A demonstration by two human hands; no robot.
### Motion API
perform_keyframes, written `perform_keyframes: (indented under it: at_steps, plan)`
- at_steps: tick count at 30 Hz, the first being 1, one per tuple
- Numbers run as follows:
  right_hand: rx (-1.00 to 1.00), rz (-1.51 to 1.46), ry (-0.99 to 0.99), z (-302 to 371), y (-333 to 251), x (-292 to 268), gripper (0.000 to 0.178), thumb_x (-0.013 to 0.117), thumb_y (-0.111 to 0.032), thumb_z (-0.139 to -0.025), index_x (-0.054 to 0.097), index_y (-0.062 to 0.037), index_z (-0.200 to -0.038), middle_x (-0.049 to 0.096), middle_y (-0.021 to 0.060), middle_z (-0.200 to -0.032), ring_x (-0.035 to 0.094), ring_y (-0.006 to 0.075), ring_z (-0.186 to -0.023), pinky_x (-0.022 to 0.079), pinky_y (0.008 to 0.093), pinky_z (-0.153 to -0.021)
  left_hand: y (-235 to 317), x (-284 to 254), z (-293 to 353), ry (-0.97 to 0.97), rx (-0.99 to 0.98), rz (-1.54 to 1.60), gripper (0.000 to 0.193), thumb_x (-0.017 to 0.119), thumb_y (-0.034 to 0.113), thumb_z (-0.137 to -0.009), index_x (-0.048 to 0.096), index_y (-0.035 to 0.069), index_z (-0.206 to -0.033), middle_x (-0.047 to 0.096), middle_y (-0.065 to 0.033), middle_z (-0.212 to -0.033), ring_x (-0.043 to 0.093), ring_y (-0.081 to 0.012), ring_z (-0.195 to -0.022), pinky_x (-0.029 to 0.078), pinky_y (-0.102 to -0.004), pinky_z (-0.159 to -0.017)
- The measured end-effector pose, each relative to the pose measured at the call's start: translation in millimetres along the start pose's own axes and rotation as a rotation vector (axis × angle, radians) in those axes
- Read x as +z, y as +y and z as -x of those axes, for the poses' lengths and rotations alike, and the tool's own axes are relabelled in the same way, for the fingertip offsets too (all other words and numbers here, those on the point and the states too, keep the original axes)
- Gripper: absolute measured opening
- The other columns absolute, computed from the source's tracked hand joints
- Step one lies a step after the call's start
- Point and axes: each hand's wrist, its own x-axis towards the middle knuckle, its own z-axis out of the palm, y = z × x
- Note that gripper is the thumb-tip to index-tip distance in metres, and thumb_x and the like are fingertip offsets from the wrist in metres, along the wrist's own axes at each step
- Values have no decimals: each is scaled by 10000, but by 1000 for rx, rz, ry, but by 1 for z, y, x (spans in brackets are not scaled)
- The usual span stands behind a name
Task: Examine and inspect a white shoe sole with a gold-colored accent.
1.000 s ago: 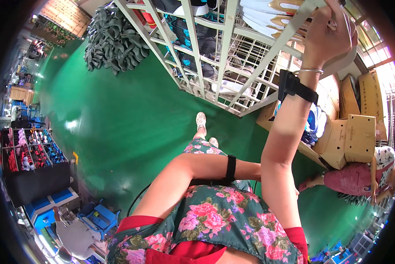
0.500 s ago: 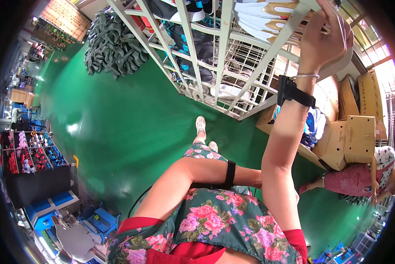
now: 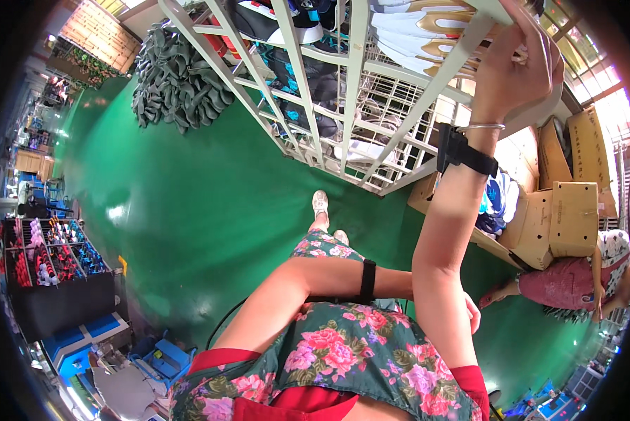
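My right arm is raised at the right, and my right hand [image 3: 518,74] is closed round the upper frame of a white metal shoe rack [image 3: 355,77]. Beside that hand, several white shoe parts with gold trim [image 3: 427,31] lie on a shelf. Dark shoes with blue marks [image 3: 304,77] fill the shelves further left. My left arm crosses in front of my floral apron [image 3: 339,354]. Past my right elbow, part of my left hand [image 3: 473,313] shows with loosely extended fingers and nothing visible in them; the rest is hidden behind the right arm.
A heap of dark grey shoe-shaped pieces [image 3: 178,77] lies on the green floor [image 3: 189,182] at far left. Cardboard boxes [image 3: 573,217] and blue-white shoes [image 3: 497,200] stand right of the rack. Another person [image 3: 557,284] is behind them. A crate of colourful pieces [image 3: 55,245] stands left.
The rack sits slightly further left in view, and my right hand keeps its grip on it. More of my left hand's fingers show past the right elbow.
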Motion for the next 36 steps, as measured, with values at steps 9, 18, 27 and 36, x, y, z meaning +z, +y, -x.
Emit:
perform_keyframes:
  at_steps: [9, 18, 27, 36]
  plan:
    - [109, -243, 198, 9, 13, 30, 293, 527, -3, -793, 788, -129, -831, 740, -26, -824, 617, 98, -764, 453, 263, -816, 7, -7, 11, 14, 13, -20, 415, 514, 347, -990, 576, 5, -1217, 683, -120, -1118, 688, -214, -956, 585, -342, -805]
    - [126, -281, 201, 7, 9, 30, 296, 518, 6, -805, 786, -109, -853, 744, -8, -857, 611, 103, -783, 482, 254, -749, 15, -14, 22, 27, 31, -44, 421, 509, 351, -992, 573, 2, -1218, 685, -125, -1111, 693, -218, -944, 590, -342, -797]
    - [10, -184, 108, 10, 21, 28, 290, 538, 1, -828, 781, -129, -917, 744, -27, -896, 622, 103, -801, 446, 261, -796, 27, -24, 53, 74, 51, -211, 427, 504, 355, -993, 570, -2, -1219, 687, -129, -1103, 698, -223, -931, 596, -342, -789]
    - [-10, -240, 149, 11, 28, 31, 299, 552, 2, -789, 775, -170, -892, 740, -56, -889, 622, 95, -778, 399, 269, -841, -10, -26, 31, -28, 65, 219, 344, 609, 194, -952, 564, 6, -1237, 660, -113, -1188, 671, -192, -1015, 540, -326, -928]
